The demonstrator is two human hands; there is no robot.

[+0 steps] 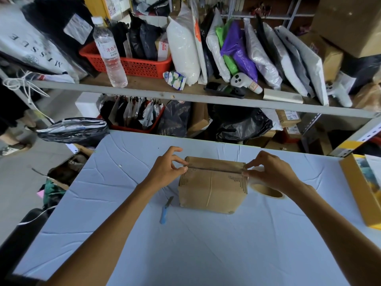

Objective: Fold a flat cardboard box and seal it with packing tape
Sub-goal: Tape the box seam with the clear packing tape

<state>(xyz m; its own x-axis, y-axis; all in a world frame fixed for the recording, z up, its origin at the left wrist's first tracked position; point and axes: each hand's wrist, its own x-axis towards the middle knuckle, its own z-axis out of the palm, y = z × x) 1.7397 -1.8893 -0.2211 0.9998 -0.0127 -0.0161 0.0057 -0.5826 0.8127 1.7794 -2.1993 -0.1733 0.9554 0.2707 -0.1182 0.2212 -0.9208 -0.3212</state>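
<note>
Pinching thumb and forefinger together at the left end of the box's top seam, our left hand (165,172) holds what we take to be the free end of the packing tape (214,169), which is clear and hard to make out; the other fingers are loosely spread. Our right hand (270,172) pinches the same strip at the seam's right end, just above the tape roll (266,190), which lies beside the box. The cardboard box (212,190) stands folded, flaps closed, in the middle of the cloth-covered table (206,244). We judge sealing is under way: next the strip needs pressing flat along the seam, then cutting, and a blue knife (166,209) lies just left of the box. Beyond, a red basket (140,67) on the shelf (144,87) holds dark packets, a lower red basket (132,127) holds more, and a yellow box (358,193) at the right edge holds something we cannot identify.
</note>
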